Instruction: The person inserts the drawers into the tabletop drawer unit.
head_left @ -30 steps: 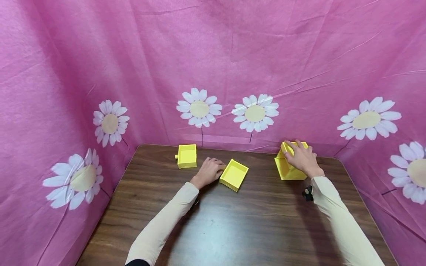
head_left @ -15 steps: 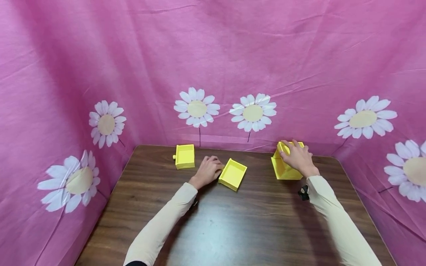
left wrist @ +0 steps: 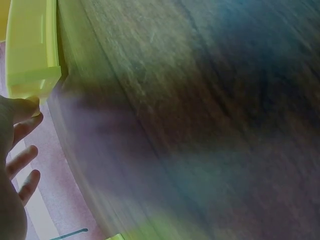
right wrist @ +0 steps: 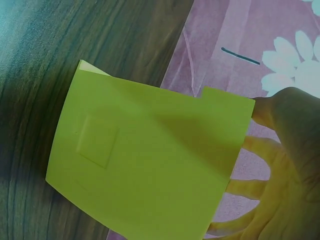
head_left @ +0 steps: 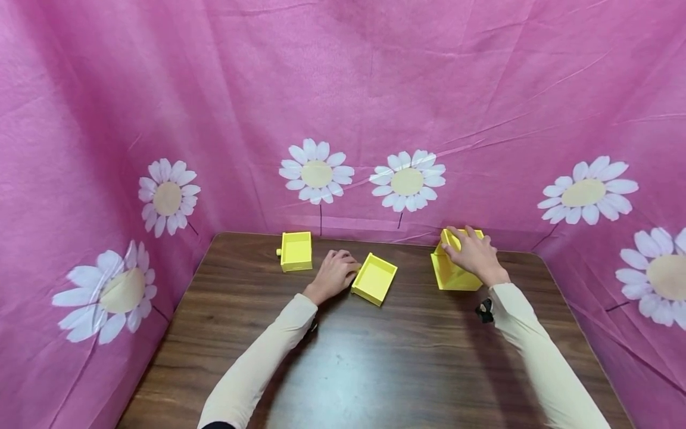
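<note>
My left hand [head_left: 333, 276] pinches the small knob [left wrist: 36, 106] of a yellow toy drawer [head_left: 375, 280] between thumb and fingers. This open-topped drawer lies turned at an angle near the table's middle. To the right, my right hand [head_left: 473, 253] holds a yellow box-shaped drawer case [head_left: 455, 275] from above, its spread fingers bent over the top. The case's open side faces left, toward the drawer; its inside is partly hidden by the hand. In the right wrist view, a flat side panel [right wrist: 145, 155] of the case shows, with fingers at its upper edge.
A second yellow drawer [head_left: 296, 252], its knob pointing left, sits near the back edge of the wooden table [head_left: 343, 369]. A pink cloth [head_left: 364, 89] with printed daisies hangs close behind and along both sides.
The drawer case and my right hand have shifted slightly left. My left hand keeps its pinch on the drawer knob. The whole head view has also drifted a little.
</note>
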